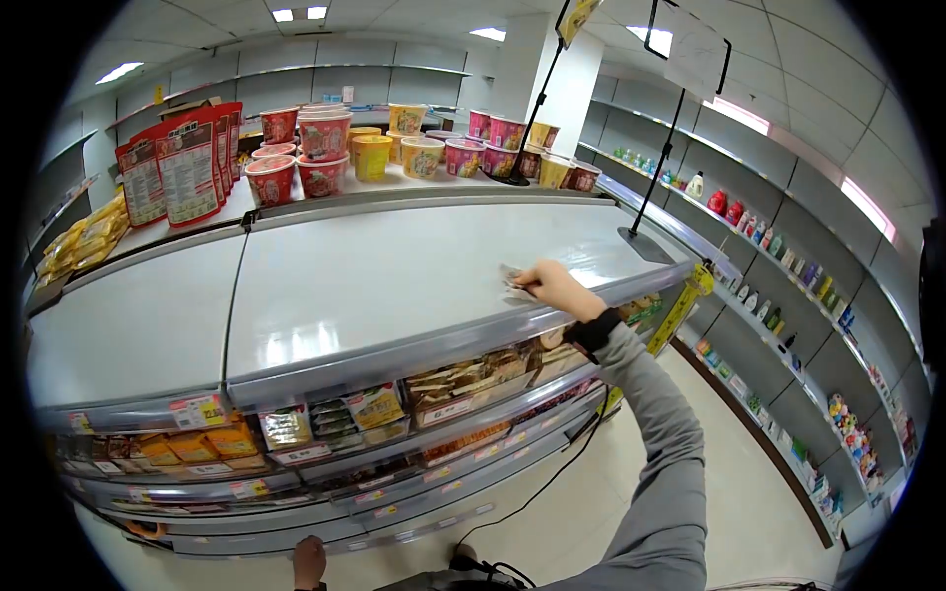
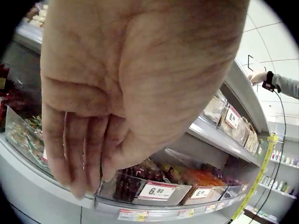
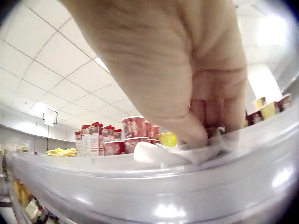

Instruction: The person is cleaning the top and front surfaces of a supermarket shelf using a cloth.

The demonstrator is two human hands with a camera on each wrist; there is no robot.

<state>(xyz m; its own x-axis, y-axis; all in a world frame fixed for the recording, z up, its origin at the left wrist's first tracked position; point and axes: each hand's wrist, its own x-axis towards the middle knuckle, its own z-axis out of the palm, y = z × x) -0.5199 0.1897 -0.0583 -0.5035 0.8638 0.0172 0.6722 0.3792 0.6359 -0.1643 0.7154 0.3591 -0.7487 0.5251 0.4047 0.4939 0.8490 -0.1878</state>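
My right hand pinches a crumpled white cloth against the white shelf top, close to its front edge. In the right wrist view the fingers bend down onto the cloth, part of which spreads out beside the thumb. Low in front of the shelving hangs my left hand, holding nothing. Its palm and loosely extended fingers fill much of the left wrist view, with bins of packaged food behind them.
Cup noodle tubs, red pouches and yellow packets stand behind the shelf top. A sign stand's base sits at the right end. Packaged snacks fill shelves below. A black cable hangs from the right wrist.
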